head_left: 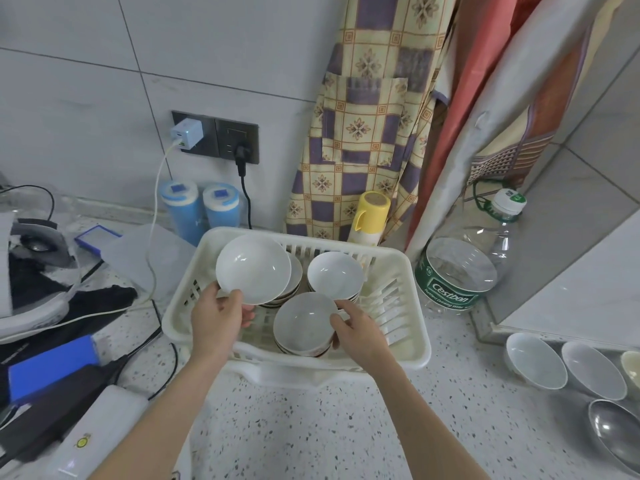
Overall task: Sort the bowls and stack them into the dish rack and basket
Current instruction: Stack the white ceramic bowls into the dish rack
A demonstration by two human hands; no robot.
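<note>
A cream plastic basket [403,268] sits on the speckled counter and holds several white bowls. My left hand [216,322] grips the near rim of a white bowl [252,268], tilted and lifted above a stack at the basket's back left. My right hand [358,332] holds the right rim of the front stack of bowls [303,322] inside the basket. Another stack [334,275] stands at the back right of the basket. At the right edge of the counter stand two white bowls [535,365] [592,370] and a metal bowl [614,433].
A large water bottle [460,268] stands right of the basket, a yellow spray can [369,218] and two blue canisters [199,211] behind it. Chargers, cables and a blue power bank [52,367] crowd the left. An apron [363,116] hangs on the wall.
</note>
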